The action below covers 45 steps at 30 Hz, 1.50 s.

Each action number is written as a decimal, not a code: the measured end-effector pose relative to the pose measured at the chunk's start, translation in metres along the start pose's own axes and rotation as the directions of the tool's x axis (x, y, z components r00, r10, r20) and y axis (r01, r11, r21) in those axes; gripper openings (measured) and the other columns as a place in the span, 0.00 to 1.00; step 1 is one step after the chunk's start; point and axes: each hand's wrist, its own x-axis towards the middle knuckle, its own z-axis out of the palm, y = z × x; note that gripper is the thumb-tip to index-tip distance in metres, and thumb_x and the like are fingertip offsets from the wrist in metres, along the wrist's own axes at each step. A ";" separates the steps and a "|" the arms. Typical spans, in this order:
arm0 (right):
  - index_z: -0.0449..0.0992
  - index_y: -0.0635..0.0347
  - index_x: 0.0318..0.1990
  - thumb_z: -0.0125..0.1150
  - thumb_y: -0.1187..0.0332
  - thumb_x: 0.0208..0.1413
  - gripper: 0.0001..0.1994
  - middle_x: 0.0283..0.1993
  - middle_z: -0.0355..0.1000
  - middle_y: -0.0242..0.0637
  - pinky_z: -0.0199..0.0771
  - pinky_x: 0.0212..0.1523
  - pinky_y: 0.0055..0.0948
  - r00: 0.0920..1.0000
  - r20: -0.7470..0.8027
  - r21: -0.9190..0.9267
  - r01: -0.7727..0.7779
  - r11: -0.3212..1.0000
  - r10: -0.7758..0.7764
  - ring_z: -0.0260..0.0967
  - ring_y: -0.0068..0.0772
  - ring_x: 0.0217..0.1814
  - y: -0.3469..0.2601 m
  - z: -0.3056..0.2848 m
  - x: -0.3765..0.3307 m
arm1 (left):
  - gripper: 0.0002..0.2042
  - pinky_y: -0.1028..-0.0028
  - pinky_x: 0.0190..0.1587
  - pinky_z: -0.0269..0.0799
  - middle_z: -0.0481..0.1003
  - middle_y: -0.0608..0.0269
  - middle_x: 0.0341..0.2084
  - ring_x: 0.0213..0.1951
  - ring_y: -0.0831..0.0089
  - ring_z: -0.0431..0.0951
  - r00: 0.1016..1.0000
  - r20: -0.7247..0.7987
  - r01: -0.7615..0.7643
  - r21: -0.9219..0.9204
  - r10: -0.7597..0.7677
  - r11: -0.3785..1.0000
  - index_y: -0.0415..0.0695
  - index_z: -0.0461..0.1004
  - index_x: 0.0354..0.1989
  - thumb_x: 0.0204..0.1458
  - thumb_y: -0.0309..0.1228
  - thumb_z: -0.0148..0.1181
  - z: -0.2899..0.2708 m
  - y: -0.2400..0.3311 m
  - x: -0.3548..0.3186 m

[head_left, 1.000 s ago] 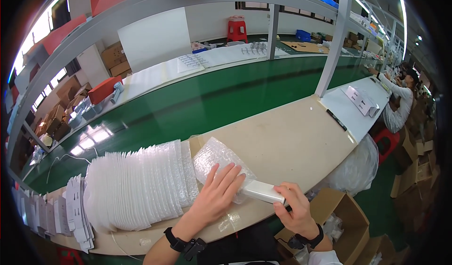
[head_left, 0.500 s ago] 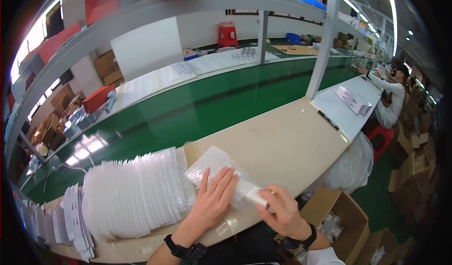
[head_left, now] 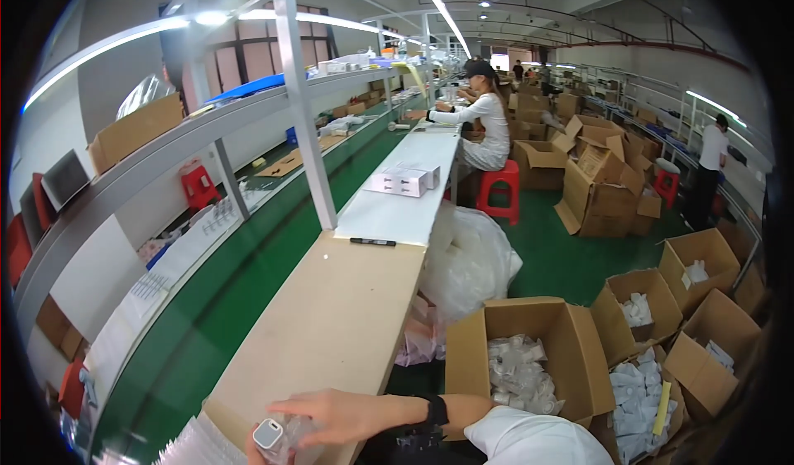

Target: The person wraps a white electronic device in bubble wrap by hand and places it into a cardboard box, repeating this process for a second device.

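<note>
At the bench's near end, a small white box-shaped item [head_left: 268, 434] with a rounded-corner end and a small dark mark faces up. A clear bubble bag [head_left: 296, 434] is wrapped about it. My right hand [head_left: 339, 416] comes in from the right, its fingers and thumb gripping the bag from either side. Only a few fingers of my left hand [head_left: 253, 450] show at the lower edge, closed against the item's left side. A row of clear bubble bags [head_left: 198, 444] stands just left of my hands, cut off by the picture's edge.
Along the beige bench [head_left: 331, 316] lie a black marker [head_left: 372, 242] and, farther off, white boxes [head_left: 401, 181]. A metal post [head_left: 304, 109] rises at its left. Open cartons [head_left: 529, 324] of wrapped parts stand on the right. A co-worker [head_left: 488, 122] sits farther along.
The view has swung right along the bench. My left hand no longer lies flat on the bag; its fingers now hold the item, whose end points up. My right hand has shifted onto the bag.
</note>
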 end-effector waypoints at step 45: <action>0.69 0.62 0.36 0.54 0.73 0.48 0.07 0.38 0.73 0.54 0.70 0.44 0.48 -0.245 -0.969 0.218 -0.910 0.352 -0.033 0.72 0.58 0.47 0.150 -0.265 -0.423 | 0.08 0.62 0.47 0.74 0.76 0.48 0.37 0.42 0.50 0.77 0.957 0.240 -0.250 0.407 0.162 0.878 0.40 0.77 0.40 0.51 0.23 0.61 -0.050 -0.003 -0.014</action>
